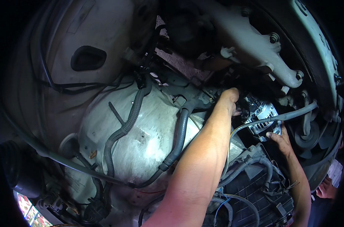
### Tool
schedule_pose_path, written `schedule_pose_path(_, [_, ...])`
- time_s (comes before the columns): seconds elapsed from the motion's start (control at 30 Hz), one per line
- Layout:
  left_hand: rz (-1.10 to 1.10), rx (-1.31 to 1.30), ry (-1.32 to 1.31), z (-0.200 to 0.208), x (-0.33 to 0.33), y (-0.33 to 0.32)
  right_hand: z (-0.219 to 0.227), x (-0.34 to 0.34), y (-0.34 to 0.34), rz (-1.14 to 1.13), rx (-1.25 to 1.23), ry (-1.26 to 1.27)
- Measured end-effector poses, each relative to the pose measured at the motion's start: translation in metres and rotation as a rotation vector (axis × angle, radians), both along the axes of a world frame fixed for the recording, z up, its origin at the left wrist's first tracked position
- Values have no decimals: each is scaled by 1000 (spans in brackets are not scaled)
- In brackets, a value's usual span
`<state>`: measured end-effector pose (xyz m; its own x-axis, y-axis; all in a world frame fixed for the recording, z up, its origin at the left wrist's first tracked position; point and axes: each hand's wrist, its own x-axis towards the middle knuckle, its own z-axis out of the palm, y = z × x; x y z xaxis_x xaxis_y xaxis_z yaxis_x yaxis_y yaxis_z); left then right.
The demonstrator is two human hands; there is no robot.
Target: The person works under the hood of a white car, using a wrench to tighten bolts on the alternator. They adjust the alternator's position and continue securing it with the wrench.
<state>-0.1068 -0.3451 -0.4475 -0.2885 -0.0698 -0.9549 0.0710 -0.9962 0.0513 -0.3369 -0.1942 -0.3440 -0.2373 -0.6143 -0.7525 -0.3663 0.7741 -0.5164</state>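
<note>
My left arm reaches up through the middle of an engine bay. My left hand [231,99] is bent down into the dark beside a silver alternator [265,112]. Most of its fingers are hidden, so its grip cannot be made out. From the lower right comes my right hand [281,139], closed on the alternator's near lower edge. Its thumb shows on the metal casing, while the other fingers are out of sight behind it. A grey sleeved cable [293,113] passes across the front of the alternator.
A pale wheel-arch panel [145,132] bulges at the left, crossed by a corrugated hose [133,115]. A black ribbed plastic box [251,189] and wiring lie between my forearms. A pale metal bracket [255,41] overhangs at the upper right. Another person's hand [325,188] shows at the far right.
</note>
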Motion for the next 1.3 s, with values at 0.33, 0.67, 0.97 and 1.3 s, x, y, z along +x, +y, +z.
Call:
schedule_pose_path(0.33, [-512,-382,-274,-15,-3,3,-5,-6,3,-12,30,5])
schedule_pose_path(0.67, [-335,-263,-151,1,4,5,-4,-6,0,2,-1,-96])
schedule_pose_path(0.97, [-75,-116,-130,-16,-8,14,-4,-13,-1,-60,-21,-160])
schedule_pose_path(1.3, [327,160,-113,-19,-26,37,-9,-17,0,-24,-7,-102])
